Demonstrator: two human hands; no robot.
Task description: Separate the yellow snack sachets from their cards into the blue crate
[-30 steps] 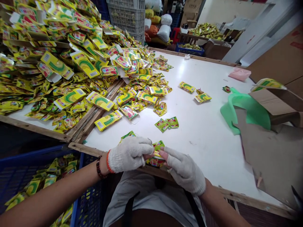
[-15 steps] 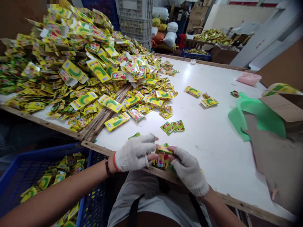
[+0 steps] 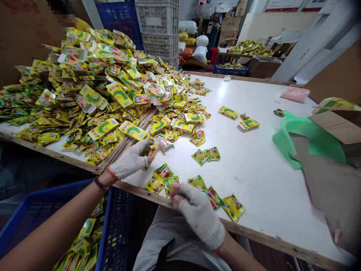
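My left hand (image 3: 134, 160), in a white fingerless glove, is closed around a small yellow carton (image 3: 153, 149) at the near edge of the heap. Its palm and glove cover most of that carton. My right hand (image 3: 199, 210), gloved the same way, hovers at the table's front edge with curled fingers. Its fingertips overlap a green sachet (image 3: 170, 183); whether they grip anything is hidden. Beside that lie a red-and-green sachet (image 3: 164, 171) and a yellow sachet (image 3: 155, 183). More sachets lie past my right hand, including a yellow pair (image 3: 233, 207).
A tall heap of yellow cartons and sachets (image 3: 113, 82) covers the left side. Below it stands a blue crate (image 3: 103, 233) holding filled cartons. A green plastic basin (image 3: 287, 146) and brown cardboard (image 3: 324, 180) are at the right. Two green sachets (image 3: 206, 155) lie mid-table.
My hands have separated from the carton they held together, which no longer shows between them. My left hand has moved left onto a yellow carton by the heap. Sachets near the front edge are now uncovered.
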